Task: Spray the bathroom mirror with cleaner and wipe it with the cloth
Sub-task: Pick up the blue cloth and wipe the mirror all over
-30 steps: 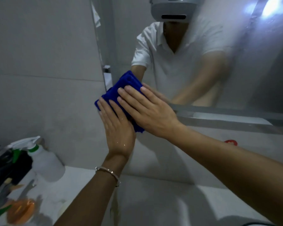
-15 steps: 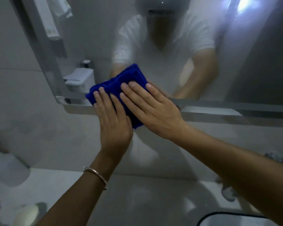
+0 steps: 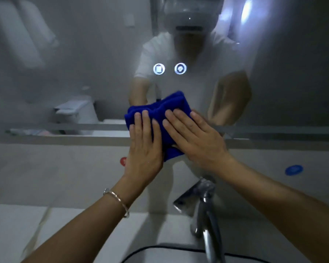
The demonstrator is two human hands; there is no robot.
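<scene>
A folded blue cloth lies flat against the lower edge of the bathroom mirror, which looks hazy and carries two small lit round icons. My left hand presses the cloth's left part with straight fingers. My right hand presses its right part, fingers spread flat. The lower part of the cloth hangs over the mirror's bottom frame. No spray bottle is in view.
A chrome tap stands just below my right wrist, over the dark rim of a basin. The white counter spreads out at lower left. A red sticker and a blue sticker sit on the wall.
Both hands have slid the cloth to the right along the mirror's lower edge, from its left corner to above the tap. The spray bottle and clutter at the left have left view.
</scene>
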